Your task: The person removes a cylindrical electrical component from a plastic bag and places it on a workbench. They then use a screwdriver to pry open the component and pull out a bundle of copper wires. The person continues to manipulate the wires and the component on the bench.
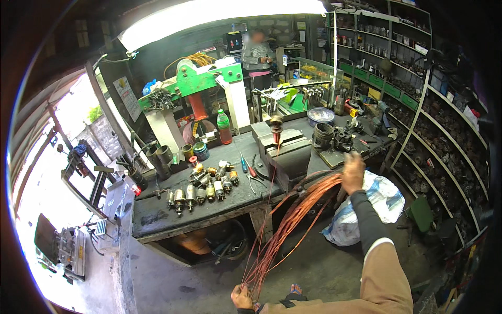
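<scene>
Nearest, a brown sleeve (384, 272) leads to the right hand (353, 174), closed on the upper end of a copper-coloured wire bundle (303, 213); the left hand (242, 296) grips its lower end. The bundle slants before the worktop (149, 222), near a white-and-blue sack (379, 199). Cylindrical metal parts (201, 194) and a vise (293, 157) occupy the worktop; a person (257, 56) stands beyond.

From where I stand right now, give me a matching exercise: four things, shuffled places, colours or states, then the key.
1. copper-coloured wires
2. plastic bottle
3. sack
4. vise

A. white with blue
B. grey, on the workbench
C. between left hand and right hand
D. red liquid inside

Pairs: 1-C, 2-D, 3-A, 4-B.
</scene>
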`<state>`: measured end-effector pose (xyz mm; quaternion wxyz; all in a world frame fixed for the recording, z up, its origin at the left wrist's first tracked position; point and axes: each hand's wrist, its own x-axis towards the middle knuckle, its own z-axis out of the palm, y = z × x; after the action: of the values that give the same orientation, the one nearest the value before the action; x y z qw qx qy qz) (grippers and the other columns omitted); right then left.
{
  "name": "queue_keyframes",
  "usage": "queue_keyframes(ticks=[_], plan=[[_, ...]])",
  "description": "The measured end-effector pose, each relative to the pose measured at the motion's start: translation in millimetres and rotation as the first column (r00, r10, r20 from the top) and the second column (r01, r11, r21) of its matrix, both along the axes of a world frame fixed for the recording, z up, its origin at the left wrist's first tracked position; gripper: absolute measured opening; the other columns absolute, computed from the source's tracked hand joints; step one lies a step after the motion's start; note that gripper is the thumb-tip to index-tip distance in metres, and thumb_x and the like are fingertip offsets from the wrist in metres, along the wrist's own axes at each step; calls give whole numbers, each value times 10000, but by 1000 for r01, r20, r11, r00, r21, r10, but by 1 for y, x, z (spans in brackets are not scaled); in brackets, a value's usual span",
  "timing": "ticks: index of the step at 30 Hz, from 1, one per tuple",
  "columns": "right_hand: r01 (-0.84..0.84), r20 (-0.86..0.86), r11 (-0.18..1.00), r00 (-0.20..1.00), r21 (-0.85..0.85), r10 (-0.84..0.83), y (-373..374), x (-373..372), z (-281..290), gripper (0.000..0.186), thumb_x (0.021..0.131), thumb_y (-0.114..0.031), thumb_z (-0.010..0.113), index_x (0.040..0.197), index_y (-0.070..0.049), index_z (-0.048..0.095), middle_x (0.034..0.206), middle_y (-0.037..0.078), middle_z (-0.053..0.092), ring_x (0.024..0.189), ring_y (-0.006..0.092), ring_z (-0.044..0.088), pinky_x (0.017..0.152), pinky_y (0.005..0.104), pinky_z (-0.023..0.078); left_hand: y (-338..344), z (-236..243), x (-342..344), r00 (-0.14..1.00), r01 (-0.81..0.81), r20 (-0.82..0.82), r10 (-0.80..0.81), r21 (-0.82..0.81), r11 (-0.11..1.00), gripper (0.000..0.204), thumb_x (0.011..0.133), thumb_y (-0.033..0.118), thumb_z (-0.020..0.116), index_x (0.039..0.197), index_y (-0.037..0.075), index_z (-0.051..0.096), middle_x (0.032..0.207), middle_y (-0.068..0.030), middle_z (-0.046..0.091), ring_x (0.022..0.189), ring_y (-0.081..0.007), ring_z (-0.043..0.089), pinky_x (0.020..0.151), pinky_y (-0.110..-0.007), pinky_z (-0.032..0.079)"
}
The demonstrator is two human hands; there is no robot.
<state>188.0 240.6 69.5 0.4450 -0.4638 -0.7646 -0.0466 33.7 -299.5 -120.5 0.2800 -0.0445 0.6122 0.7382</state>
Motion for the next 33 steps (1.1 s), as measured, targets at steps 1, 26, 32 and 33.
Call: queue_keyframes(ticks=[1, 26, 32, 33], plan=[[-131, 252, 980, 963, 147, 91, -21, -39, 13, 463, 937, -65, 504, 1396, -54, 560, 1341, 165, 559, 1259, 363, 531, 1105, 456, 418, -12, -1, 6, 996, -64, 59, 65, -9, 998, 116, 964, 112, 656, 931, 4, 627, 742, -58, 603, 603, -183, 544, 534, -333, 452], [-614, 192, 766, 742, -193, 643, -184, -44, -154, 207, 991, -212, 567, 826, -121, 652, 721, 80, 611, 684, 297, 609, 736, 419, 454, -207, -72, -110, 893, -395, -386, 230, -429, 812, 210, 972, 143, 646, 1162, 60, 613, 876, -60, 629, 660, -243, 575, 574, -449, 540], [-389, -36, 775, 902, -498, 429, -258, 39, -202, 115, 909, -179, 608, 868, -81, 653, 773, 176, 641, 768, 416, 594, 748, 511, 479, -130, 0, -245, 463, -570, -864, -197, -460, 681, 266, 919, 144, 715, 806, -33, 552, 675, -168, 537, 633, -288, 504, 622, -441, 432], [-385, -58, 753, 905, -533, 421, -269, 49, -209, 128, 905, -192, 623, 873, -71, 649, 792, 187, 643, 790, 432, 592, 751, 528, 474, -120, 21, -257, 418, -557, -878, -235, -452, 697, 254, 926, 155, 716, 818, -27, 577, 698, -183, 580, 638, -314, 543, 630, -444, 454]])
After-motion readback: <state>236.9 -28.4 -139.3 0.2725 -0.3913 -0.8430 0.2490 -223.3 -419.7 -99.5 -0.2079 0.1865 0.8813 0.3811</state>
